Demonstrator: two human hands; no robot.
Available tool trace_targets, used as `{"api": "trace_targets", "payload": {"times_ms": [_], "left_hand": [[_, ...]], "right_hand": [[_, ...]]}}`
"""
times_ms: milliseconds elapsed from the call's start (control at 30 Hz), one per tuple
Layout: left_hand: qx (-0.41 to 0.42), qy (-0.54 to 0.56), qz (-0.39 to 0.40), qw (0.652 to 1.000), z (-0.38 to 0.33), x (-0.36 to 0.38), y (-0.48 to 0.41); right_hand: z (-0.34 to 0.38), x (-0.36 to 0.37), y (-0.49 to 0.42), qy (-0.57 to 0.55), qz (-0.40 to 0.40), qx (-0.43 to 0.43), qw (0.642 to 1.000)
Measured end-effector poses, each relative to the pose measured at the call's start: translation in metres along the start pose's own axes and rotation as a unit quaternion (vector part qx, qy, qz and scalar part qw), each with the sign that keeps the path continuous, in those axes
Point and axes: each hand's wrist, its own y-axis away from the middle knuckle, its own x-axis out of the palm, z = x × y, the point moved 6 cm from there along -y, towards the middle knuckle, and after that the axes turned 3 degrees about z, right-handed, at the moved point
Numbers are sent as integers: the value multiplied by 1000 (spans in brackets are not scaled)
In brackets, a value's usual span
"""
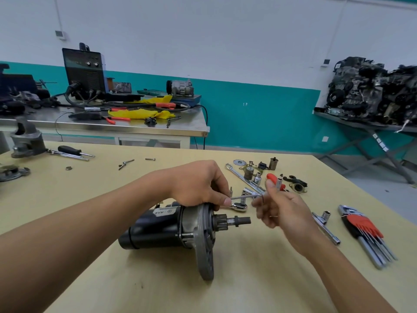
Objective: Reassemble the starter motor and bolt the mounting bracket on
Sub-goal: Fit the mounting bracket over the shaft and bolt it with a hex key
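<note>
Near the middle of the pale yellow wooden tabletop point(225, 290), lying on its side: black cylindrical starter motor point(158, 227), broad grey metal flange point(206, 245) and toothed pinion shaft point(237, 221) pointing right. Resting on top of the motor just behind the flange: left hand point(198, 184), fingers curled, thumb and forefinger pinching one end of a thin silver rod point(246, 196). Pinching the rod's other end, raised just right of the shaft: right hand point(282, 211), fingertips drawn narrowly together, other fingers loosely bent. Possibly a long bolt or a hex key; too thin and blurred to tell. Just under the rod, close to the left thumb: small chrome ratchet point(238, 207) with a socket on its head.

Beyond the hands, scattered on the table: long chrome ring spanner point(242, 177), red-handled tool point(273, 179), loose sockets and small metal parts. Right of the right hand: chrome T-bar wrench point(325, 225) and, near the table edge, set of hex keys in a red holder point(365, 224). At far left: grey cast metal housing point(27, 141), black-handled screwdriver point(70, 149) beside it. Behind, well apart: steel bench point(135, 129) carrying a dark boxy welding machine point(84, 71) and yellow cloth point(140, 113); at right, rack of dark engine parts point(372, 91).
</note>
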Motion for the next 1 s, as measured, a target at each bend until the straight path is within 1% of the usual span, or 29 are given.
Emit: {"api": "trace_targets", "payload": {"times_ms": [67, 100, 167, 233, 300, 400, 433, 500, 600, 667, 733, 767, 833, 867, 933, 1000], "left_hand": [[-7, -13, 8, 1000, 1, 0, 1], [-9, -20, 14, 1000, 1, 1, 1], [-13, -31, 30, 999, 0, 2, 1], [-16, -40, 50, 998, -1, 3, 1], [-14, -51, 74, 996, -3, 4, 1], [-3, -59, 93, 994, -4, 6, 1], [5, -52, 87, 995, -5, 5, 0], [26, -30, 57, 998, -9, 1, -1], [40, -14, 24, 999, -15, -6, -3], [37, -26, 35, 998, -15, -6, -5], [29, -39, 54, 997, -14, -4, -7], [23, -42, 62, 997, -13, -4, -7], [12, -42, 73, 996, -11, -3, -7], [7, -41, 80, 996, -10, -3, -7], [2, -41, 94, 995, -9, 0, -7], [-2, -39, 104, 994, -8, 2, -8]], "right_hand": [[6, -11, 0, 4, -20, -42, 999], [8, -14, 1, 11, -11, -63, 998], [12, -11, 4, 70, 20, -109, 991], [13, -1, 7, 109, 51, -134, 984], [15, 5, 10, 96, 63, -148, 982], [21, 5, 13, 74, 48, -174, 981], [21, 7, 13, 48, 48, -167, 984], [16, 14, 11, -46, 51, -121, 990], [3, 26, 6, -181, 57, 7, 982], [-5, 27, 5, -216, 61, 72, 972], [-10, 17, 2, -177, 33, 90, 980], [-11, 7, 0, -135, 6, 77, 988], [-4, -8, -1, -49, -28, 16, 998], [2, -11, 1, -17, -23, -24, 999], [15, -8, 5, 40, 11, -108, 993], [22, -1, 10, 80, 44, -162, 983]]}}
